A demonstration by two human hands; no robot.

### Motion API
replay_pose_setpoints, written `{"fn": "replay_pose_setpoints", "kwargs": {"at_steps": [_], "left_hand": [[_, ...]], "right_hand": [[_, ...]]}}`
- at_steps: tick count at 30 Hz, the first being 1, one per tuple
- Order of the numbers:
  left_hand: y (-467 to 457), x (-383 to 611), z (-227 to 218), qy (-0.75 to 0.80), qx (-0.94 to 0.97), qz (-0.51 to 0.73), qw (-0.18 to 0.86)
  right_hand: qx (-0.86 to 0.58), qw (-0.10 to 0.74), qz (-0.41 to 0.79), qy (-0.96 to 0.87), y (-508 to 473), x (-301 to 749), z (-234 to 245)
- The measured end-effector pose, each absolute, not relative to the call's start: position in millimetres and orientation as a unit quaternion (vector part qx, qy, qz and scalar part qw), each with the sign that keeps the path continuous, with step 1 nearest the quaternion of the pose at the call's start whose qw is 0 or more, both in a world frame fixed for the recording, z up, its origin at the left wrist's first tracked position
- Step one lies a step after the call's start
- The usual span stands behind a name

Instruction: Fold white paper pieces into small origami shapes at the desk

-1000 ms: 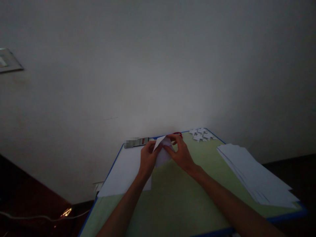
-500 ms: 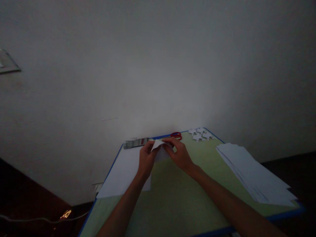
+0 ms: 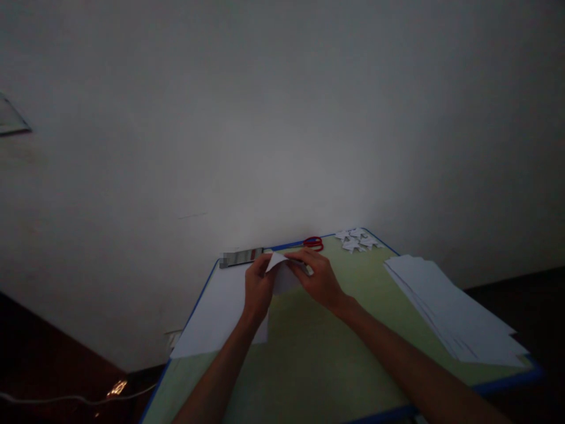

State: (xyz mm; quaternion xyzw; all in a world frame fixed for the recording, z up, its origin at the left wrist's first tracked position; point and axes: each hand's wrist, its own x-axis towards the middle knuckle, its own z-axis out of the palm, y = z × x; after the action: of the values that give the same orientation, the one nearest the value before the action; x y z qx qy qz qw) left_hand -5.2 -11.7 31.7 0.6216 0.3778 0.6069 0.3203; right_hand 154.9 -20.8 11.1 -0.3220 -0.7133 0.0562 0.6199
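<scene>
Centrally, as I view it from my remote station through the head camera, a small folded piece of white paper (image 3: 285, 282) is suspended between two bare hands above a pale green tabletop with a blue edge (image 3: 309, 359). The left hand (image 3: 258, 288) pinches the paper's left side; the right hand (image 3: 321, 280) pinches its upper right portion between thumb and forefinger. Whether the remaining fingers press together or spread I cannot tell, since the hands themselves hide them. One pointed flap of the paper rises toward the wall.

Principal hazards, in my judgement: with no support beneath the paper, unequal pull from the two hands could skew a crease or tear a corner. Too light a pinch could let the flap spring open (the dim light, I note, would make a misaligned edge hard to spot). The large flat white sheet (image 3: 216, 318) extends beneath the left forearm, so a sweep of that arm could drag it.

Behind the hands lie red-handled scissors (image 3: 313, 242) and a flat, dark rectangular device (image 3: 244, 257), either of which a forward slip could knock. A cluster of small pointed white paper shapes (image 3: 353, 244) and a fanned stack of white sheets (image 3: 450, 312) occupy the right side; a careless right elbow might scatter the latter.
</scene>
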Motion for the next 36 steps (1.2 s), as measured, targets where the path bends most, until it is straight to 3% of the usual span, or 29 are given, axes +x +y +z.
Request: {"fn": "replay_pose_setpoints", "kwargs": {"at_steps": [36], "left_hand": [[-17.7, -3.9, 31.6, 0.328, 0.650, 0.578, 0.369]], "right_hand": [[-0.343, 0.636, 0.141, -0.677, -15.8, 154.4, 14.7]]}}
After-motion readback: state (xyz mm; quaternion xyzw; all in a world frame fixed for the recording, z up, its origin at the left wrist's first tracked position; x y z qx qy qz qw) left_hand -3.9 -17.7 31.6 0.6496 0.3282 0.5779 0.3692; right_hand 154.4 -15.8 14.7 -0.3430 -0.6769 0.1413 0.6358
